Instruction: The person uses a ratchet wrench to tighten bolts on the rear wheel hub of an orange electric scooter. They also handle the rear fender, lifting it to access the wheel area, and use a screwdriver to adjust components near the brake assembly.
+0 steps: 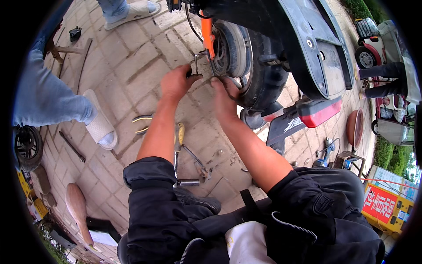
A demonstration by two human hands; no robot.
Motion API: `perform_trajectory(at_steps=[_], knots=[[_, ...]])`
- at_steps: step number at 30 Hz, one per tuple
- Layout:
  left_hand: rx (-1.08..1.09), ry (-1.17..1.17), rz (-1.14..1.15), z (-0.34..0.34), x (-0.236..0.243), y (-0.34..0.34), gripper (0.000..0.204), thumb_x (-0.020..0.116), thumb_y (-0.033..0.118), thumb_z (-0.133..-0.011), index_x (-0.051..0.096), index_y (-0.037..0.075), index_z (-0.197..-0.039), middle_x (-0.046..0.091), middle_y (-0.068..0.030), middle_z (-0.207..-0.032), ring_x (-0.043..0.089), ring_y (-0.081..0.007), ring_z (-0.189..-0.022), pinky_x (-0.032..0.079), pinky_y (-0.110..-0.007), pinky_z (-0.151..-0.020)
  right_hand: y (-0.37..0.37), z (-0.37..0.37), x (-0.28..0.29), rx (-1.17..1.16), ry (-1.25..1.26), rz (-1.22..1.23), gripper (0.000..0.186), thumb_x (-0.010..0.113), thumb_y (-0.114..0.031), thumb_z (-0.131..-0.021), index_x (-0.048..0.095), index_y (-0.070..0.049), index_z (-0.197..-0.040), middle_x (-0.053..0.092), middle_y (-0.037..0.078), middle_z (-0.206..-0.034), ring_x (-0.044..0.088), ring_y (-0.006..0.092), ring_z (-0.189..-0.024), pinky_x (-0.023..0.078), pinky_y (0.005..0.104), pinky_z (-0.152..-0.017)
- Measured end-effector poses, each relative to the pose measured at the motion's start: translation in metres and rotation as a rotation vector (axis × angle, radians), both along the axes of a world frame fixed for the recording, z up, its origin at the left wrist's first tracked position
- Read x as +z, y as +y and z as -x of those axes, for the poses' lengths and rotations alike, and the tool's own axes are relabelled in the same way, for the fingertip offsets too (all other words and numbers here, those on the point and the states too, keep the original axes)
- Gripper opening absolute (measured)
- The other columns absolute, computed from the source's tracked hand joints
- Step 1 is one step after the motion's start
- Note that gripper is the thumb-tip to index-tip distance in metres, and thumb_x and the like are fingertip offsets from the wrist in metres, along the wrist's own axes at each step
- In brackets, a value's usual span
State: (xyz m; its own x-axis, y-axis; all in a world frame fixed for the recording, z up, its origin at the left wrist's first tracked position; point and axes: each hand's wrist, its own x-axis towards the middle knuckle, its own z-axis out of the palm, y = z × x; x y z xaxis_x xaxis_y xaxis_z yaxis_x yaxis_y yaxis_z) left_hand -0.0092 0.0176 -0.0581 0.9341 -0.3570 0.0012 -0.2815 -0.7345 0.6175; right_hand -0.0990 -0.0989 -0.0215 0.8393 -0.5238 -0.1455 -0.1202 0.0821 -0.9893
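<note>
My left hand (177, 83) is closed, thumb and fingers pinching the lower end of a thin bent metal piece (196, 64). That piece reaches up to the bottom of an orange shock absorber (207, 35) beside the wheel of a scooter. Close by, my right hand (226, 94) has its fingers curled at a dark metal part below the orange piece, against the wheel hub (224, 53). What its fingertips grip is hidden. The black tyre (268, 70) stands just right of that hand.
Pliers (141, 124), a yellow-handled screwdriver (179, 134) and a metal socket (189, 182) lie on the paving under my arms. A person in slide sandals (102, 121) stands at the left. A red tail light (323, 113) hangs right. A blue power tool (326, 152) rests farther right.
</note>
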Motion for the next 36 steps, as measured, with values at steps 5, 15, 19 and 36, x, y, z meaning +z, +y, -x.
perform_trajectory(at_steps=[5,15,19,36], knots=[[-0.04,-0.072,-0.014,-0.007,-0.001,0.001,0.041,0.067,0.045,-0.072,0.051,0.007,-0.072,0.056,-0.0086,-0.068,0.055,-0.0318,-0.066,0.042,-0.041,-0.055,-0.001,0.0,0.0,0.011,0.012,0.057,0.02,0.056,-0.016,-0.082,0.059,0.003,-0.089,0.059,0.005,-0.081,0.051,0.0118,-0.079,0.039,0.025,-0.074],[-0.075,-0.128,-0.106,-0.017,-0.003,0.002,0.038,0.064,0.048,-0.073,0.056,0.011,-0.075,0.059,-0.0055,-0.073,0.059,-0.0287,-0.072,0.045,-0.041,-0.056,0.001,-0.002,0.0,-0.004,-0.043,0.031,0.022,0.054,-0.016,-0.083,0.058,0.005,-0.087,0.058,0.007,-0.079,0.051,0.0135,-0.074,0.042,0.0279,-0.069],[-0.087,-0.093,-0.15,-0.023,0.002,0.006,0.039,0.065,0.049,-0.072,0.058,0.011,-0.076,0.059,-0.0055,-0.074,0.06,-0.0283,-0.073,0.046,-0.041,-0.058,0.003,-0.003,0.001,-0.006,-0.015,0.086,0.021,0.054,-0.015,-0.083,0.058,0.005,-0.087,0.058,0.007,-0.078,0.051,0.013,-0.074,0.042,0.0278,-0.069],[1.168,0.476,1.471,-0.02,-0.004,-0.075,0.038,0.043,0.034,-0.084,0.055,0.003,-0.068,0.052,-0.0054,-0.057,0.048,-0.0162,-0.051,0.034,-0.029,-0.047,0.006,-0.005,0.009,-0.021,0.038,0.033,0.016,0.051,-0.013,-0.084,0.056,0.002,-0.081,0.058,0.005,-0.074,0.05,0.0114,-0.069,0.039,0.0246,-0.067]])
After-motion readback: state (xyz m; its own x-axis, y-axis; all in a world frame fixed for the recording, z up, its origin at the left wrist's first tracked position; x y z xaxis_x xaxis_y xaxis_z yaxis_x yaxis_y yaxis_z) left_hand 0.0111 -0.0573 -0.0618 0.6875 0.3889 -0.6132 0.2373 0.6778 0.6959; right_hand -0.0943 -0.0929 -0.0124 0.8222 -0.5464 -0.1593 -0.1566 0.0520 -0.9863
